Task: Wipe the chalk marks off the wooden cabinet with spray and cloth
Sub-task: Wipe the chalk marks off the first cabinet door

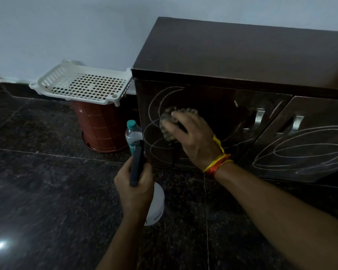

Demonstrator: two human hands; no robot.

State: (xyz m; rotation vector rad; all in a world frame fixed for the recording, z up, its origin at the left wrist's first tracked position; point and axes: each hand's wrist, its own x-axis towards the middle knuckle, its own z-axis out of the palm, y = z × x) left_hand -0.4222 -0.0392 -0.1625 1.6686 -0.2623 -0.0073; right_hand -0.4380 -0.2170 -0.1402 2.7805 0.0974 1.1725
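Grey cloth (169,123) pressed on cabinet (213,117) under right hand (191,137), left hand (135,184) gripping spray bottle (154,203)

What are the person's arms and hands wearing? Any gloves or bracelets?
No gloves: both hands are bare, and both forearms are bare too, with no sleeves in view. The right hand has a band of yellow and orange-red thread tied around the wrist, with a yellow strand running up along the back of the hand. The left hand shows no ring, watch or band.
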